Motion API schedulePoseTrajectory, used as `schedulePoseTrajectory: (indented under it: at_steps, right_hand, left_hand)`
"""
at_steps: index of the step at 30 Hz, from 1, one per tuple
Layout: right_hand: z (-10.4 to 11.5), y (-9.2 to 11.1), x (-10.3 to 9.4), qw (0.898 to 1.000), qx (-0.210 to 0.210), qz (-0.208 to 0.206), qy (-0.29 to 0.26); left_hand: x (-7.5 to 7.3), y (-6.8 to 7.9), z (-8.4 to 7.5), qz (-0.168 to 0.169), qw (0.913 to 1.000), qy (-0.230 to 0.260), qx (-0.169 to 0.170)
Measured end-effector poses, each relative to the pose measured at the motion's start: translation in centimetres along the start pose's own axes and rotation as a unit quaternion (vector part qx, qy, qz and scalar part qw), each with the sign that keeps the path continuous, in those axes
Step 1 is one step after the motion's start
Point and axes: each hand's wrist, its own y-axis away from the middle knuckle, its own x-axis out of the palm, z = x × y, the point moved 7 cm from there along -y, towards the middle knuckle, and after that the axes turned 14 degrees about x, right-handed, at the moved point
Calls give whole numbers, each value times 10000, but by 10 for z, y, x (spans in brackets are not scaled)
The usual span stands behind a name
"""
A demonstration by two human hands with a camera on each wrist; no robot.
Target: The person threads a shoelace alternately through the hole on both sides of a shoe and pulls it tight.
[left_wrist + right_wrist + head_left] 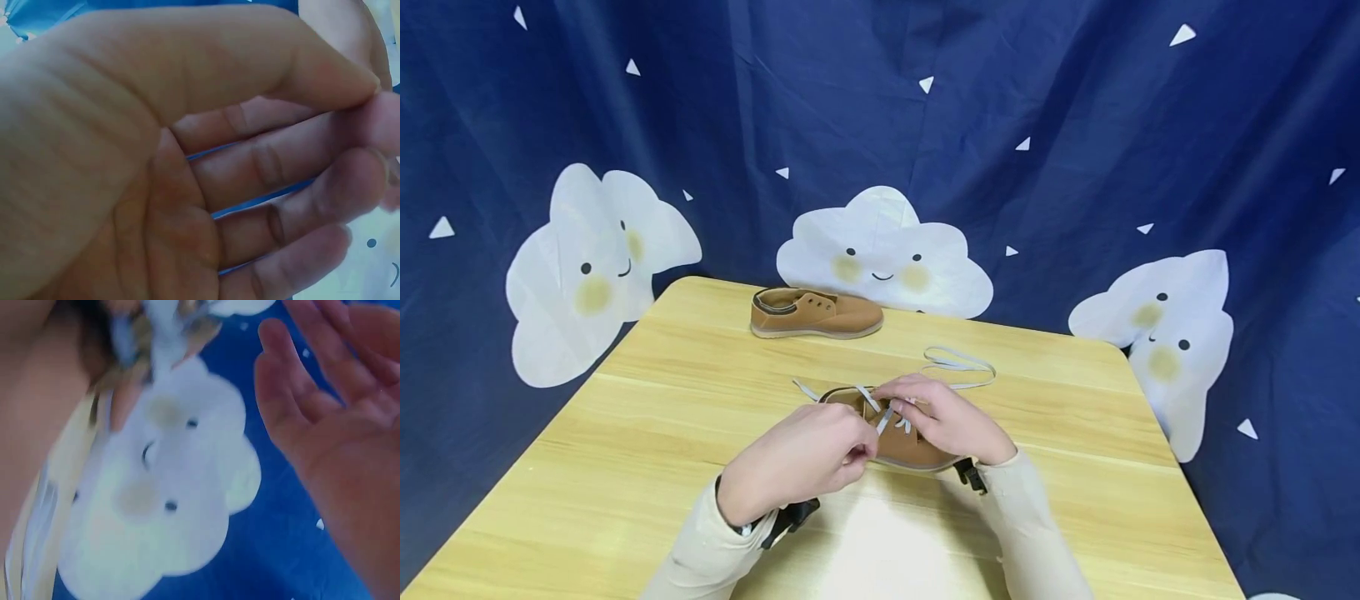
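Note:
A brown shoe (pixel 921 452) lies on the table, its toe pointing right, partly covered by both hands. A pale shoelace (pixel 885 421) runs through some of its eyelets. At the near left side of the shoe, my left hand (pixel 808 458) pinches a stretch of lace that leads up to the right hand. In the left wrist view, the left thumb meets the index fingertip; no lace shows there. My right hand (pixel 943 417) lies over the shoe's opening, thumb and fingers pinching the lace near the eyelets. The right wrist view is blurred.
Toward the back of the table (pixel 662 333) stands a second brown shoe (pixel 850 317) with bare eyelets. A long loop of loose lace (pixel 973 367) lies beyond the right hand. Behind the table hangs a blue curtain (pixel 850 108) with cloud prints.

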Motion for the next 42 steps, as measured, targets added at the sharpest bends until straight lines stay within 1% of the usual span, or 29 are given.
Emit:
schedulePoseTrajectory:
  at_steps: [1, 4, 6, 9, 11, 13, 15, 18, 20, 22, 24, 26, 30, 33, 37, 42]
  right_hand:
    - [5, 0, 4, 9998, -135, 155, -39]
    - [14, 2, 15, 9974, -310, 650, -75]
    - [17, 3, 19, 9948, -400, 926, -136]
    - [16, 5, 22, 9924, -423, 1112, -315]
    - [13, 5, 21, 9921, -293, 1101, -534]
    - [8, 4, 18, 9927, -126, 931, -755]
    - [2, 2, 13, 9913, 45, 701, -1116]
    - [-9, -2, 3, 9855, 281, 105, -1669]
    - [-16, -3, -4, 9761, 391, -275, -2118]
    - [-22, -5, -9, 9665, 445, -627, -2448]
    - [-25, -5, -13, 9563, 445, -870, -2756]
    - [-27, -5, -15, 9494, 412, -1051, -2929]
    - [-31, -5, -18, 9431, 456, -1355, -3001]
    - [-32, -6, -19, 9427, 500, -1492, -2942]
    - [-35, -7, -19, 9446, 614, -1574, -2813]
    - [-43, -10, -16, 9538, 992, -1607, -2338]
  left_hand:
    - [0, 0, 0, -5, 10000, 23, 10]
    - [0, -1, 0, -21, 10000, 41, -16]
    - [0, -1, 1, -34, 10000, 35, -30]
    - [1, -2, 4, -50, 10000, 41, -36]
    - [3, -3, 7, -56, 9999, 115, -31]
    - [3, -2, 12, -77, 9996, 242, -91]
    - [4, -1, 19, -121, 9987, 450, -202]
    - [3, 1, 35, -254, 9959, 754, -434]
    - [4, 1, 46, -304, 9940, 858, -602]
    - [9, 0, 57, -308, 9930, 850, -761]
    - [18, -4, 68, -246, 9919, 870, -897]
    - [31, -9, 78, -175, 9908, 908, -986]
    - [57, -19, 92, 17, 9904, 940, -1011]
    - [70, -24, 96, 177, 9909, 906, -979]
    - [76, -26, 98, 228, 9905, 925, -987]
    - [75, -26, 98, 143, 9909, 887, -1002]
